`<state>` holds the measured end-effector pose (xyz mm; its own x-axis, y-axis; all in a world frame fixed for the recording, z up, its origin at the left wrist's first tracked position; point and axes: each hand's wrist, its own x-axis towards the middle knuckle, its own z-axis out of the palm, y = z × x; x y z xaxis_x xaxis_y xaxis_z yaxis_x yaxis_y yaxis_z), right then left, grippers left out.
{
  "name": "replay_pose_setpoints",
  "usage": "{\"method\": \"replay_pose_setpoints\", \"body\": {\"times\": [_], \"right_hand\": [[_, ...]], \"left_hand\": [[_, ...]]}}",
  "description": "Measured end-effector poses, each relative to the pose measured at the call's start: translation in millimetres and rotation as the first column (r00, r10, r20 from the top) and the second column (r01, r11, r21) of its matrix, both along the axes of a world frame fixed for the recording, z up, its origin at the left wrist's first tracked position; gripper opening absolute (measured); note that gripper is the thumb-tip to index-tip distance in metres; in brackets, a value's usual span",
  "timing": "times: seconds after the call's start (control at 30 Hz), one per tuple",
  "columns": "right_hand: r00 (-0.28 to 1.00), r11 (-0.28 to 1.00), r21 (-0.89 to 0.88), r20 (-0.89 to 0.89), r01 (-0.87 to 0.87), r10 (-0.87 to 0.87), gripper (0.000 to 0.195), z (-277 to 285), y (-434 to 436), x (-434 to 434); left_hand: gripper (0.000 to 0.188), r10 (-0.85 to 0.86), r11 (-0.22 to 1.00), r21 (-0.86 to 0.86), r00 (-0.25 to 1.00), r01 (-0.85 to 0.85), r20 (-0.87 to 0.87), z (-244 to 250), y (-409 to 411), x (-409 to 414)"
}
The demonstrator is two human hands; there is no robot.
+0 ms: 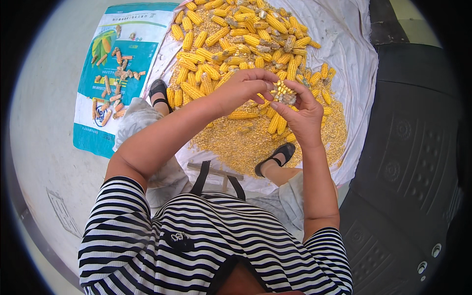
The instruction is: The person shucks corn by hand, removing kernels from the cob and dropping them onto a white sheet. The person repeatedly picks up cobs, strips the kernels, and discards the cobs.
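Note:
A partly shelled ear of corn (284,93) is up in front of me, with a few yellow kernels on its upper side and bare pale cob below. My right hand (305,110) pinches it between thumb and fingers from the right. From the left, the bent fingers of my left hand (252,88) close on its other end, partly hiding it. Beneath both hands spreads a heap of yellow corn ears (236,48), some with greyish tips. Loose kernels (232,145) cover the ground nearer to me.
A pale cloth sheet (343,33) lies under the corn. To the left, several stripped cobs (117,94) rest on a teal printed sack (142,55). My shoes (285,153) flank the kernels. Part of a wooden stool (217,171) shows between my legs. Dark moulded panels (405,121) line the right.

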<state>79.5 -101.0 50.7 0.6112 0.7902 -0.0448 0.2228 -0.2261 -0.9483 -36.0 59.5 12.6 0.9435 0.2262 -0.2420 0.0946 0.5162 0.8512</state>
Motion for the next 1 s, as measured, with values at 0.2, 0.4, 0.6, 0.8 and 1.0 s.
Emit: {"method": "replay_pose_setpoints", "body": {"times": [0.2,0.4,0.6,0.8,1.0], "right_hand": [[0.971,0.994,-0.081,0.22,-0.076,0.092,0.049,4.2,-5.3,4.9],[0.96,0.986,-0.165,0.269,-0.032,0.076,0.047,-3.8,-10.9,6.6],[0.996,0.985,-0.164,0.071,0.056,-0.045,0.046,-3.0,-8.9,0.4],[0.99,0.988,-0.111,-0.077,0.107,-0.116,0.047,-3.4,-1.4,-9.2],[0.906,0.998,-0.026,-0.417,0.065,-0.07,0.054,-7.0,4.6,-16.0]], "left_hand": [[0.035,0.103,0.982,0.163,0.994,-0.098,-0.021,8.5,-5.8,5.2],[0.018,0.392,0.918,-0.02,0.914,-0.396,-0.106,6.3,26.9,5.2],[0.056,0.943,0.167,-0.389,0.262,-0.906,-0.206,-30.1,166.0,-65.7],[0.062,0.381,0.781,-0.319,0.814,-0.537,-0.439,-39.4,46.0,-39.8],[0.059,-0.025,1.0,0.0,0.986,0.025,-0.165,-15.8,-9.6,-29.1]]}}
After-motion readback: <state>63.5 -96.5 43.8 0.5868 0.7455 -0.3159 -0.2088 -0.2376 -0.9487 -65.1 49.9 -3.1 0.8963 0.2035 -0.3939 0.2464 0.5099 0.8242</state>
